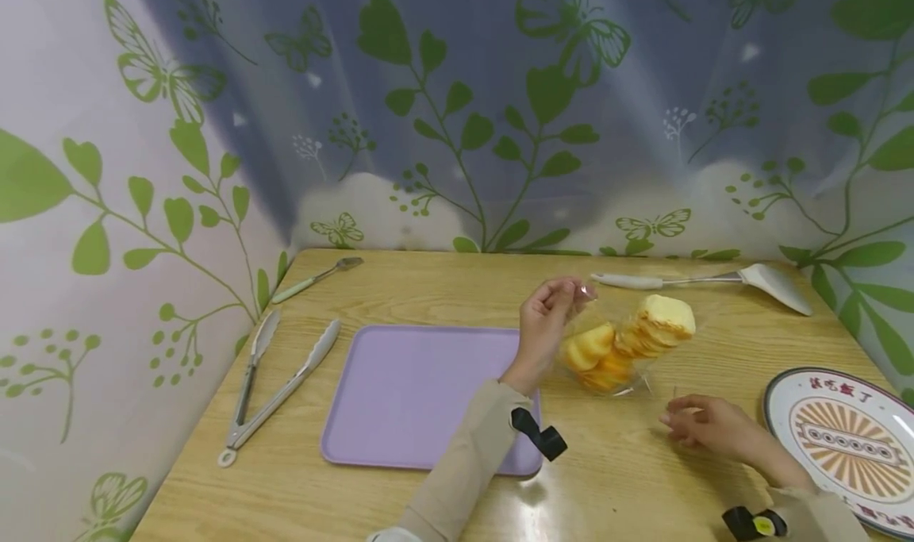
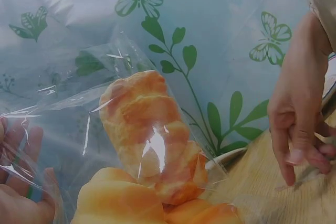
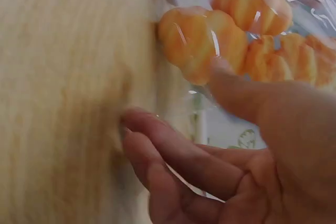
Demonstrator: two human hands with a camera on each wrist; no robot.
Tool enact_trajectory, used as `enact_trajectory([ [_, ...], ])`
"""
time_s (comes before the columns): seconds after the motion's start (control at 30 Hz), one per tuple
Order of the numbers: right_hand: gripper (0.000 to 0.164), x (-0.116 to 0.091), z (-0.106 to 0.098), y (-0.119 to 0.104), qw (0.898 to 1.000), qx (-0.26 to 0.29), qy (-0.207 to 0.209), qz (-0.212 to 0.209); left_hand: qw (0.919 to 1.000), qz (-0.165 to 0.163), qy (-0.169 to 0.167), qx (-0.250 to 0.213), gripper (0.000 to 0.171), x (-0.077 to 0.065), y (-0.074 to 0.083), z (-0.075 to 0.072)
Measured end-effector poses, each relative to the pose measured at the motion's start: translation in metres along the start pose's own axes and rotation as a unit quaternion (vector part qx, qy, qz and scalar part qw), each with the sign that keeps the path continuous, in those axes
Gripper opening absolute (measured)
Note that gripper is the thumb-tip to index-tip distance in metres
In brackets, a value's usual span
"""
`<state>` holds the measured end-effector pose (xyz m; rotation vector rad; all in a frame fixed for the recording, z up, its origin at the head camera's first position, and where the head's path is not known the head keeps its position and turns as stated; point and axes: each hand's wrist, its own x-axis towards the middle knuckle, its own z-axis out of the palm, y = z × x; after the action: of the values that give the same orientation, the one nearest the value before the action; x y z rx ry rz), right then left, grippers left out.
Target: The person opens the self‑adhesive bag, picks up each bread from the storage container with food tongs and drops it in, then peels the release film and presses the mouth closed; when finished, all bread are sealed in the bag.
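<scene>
A clear plastic bag [image 2: 123, 61] with several bread rolls in it hangs in front of me, tilted. My left hand [image 1: 546, 320] pinches its upper left edge in the head view. The twisted rolls [image 2: 119, 198] sit low in the bag, beside a longer golden loaf [image 2: 147, 124]. To the right of the bag, my right hand [image 1: 714, 427] is low over the wooden table, its fingers loosely bent. In the right wrist view its thumb stands apart from the fingers [image 3: 178, 156]. Something small and pale near those fingertips in the left wrist view is too faint to name.
A purple tray [image 1: 407, 399] lies left of the bag, partly under my left arm. Tongs [image 1: 274, 399] and a green-handled fork [image 1: 317, 278] are farther left. Behind the bag lies a white-handled spatula [image 1: 703, 280]. A patterned plate [image 1: 781, 399] stands at the right.
</scene>
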<state>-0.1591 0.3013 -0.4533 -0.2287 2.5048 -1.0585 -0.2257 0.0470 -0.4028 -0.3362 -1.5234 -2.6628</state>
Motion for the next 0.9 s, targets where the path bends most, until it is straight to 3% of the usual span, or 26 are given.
enact_trajectory([
  [0.1, 0.056, -0.002, -0.006, -0.006, 1.0, -0.022, 0.018, 0.014, 1.0, -0.004, 0.007, -0.001, 0.036, 0.0, 0.0, -0.001],
  [0.23, 0.04, -0.004, -0.017, -0.011, 0.993, -0.094, 0.068, 0.0, 0.9998, -0.006, 0.016, -0.006, 0.035, 0.0, -0.001, -0.002],
  [0.37, 0.03, -0.005, -0.024, -0.012, 0.978, -0.157, 0.135, -0.011, 0.9999, -0.008, 0.012, -0.006, 0.039, 0.001, -0.001, -0.002],
  [0.5, 0.04, -0.009, -0.03, -0.018, 0.961, -0.162, 0.223, -0.018, 0.9998, -0.013, 0.013, -0.009, 0.038, 0.002, -0.002, -0.002],
  [0.63, 0.044, -0.014, -0.04, -0.034, 0.944, -0.092, 0.316, -0.034, 0.9996, -0.014, 0.017, -0.019, 0.031, 0.002, -0.003, -0.002],
  [0.77, 0.038, -0.011, -0.045, -0.052, 0.929, 0.036, 0.356, -0.094, 0.9996, -0.01, 0.014, -0.021, 0.03, 0.001, -0.004, -0.003],
  [0.83, 0.03, -0.006, -0.043, -0.06, 0.914, 0.125, 0.363, -0.135, 0.9997, -0.004, 0.01, -0.02, 0.035, 0.001, -0.003, -0.003],
  [0.9, 0.024, 0.0, -0.039, -0.066, 0.889, 0.211, 0.37, -0.17, 0.9999, 0.001, 0.004, -0.015, 0.039, 0.001, -0.003, -0.003],
])
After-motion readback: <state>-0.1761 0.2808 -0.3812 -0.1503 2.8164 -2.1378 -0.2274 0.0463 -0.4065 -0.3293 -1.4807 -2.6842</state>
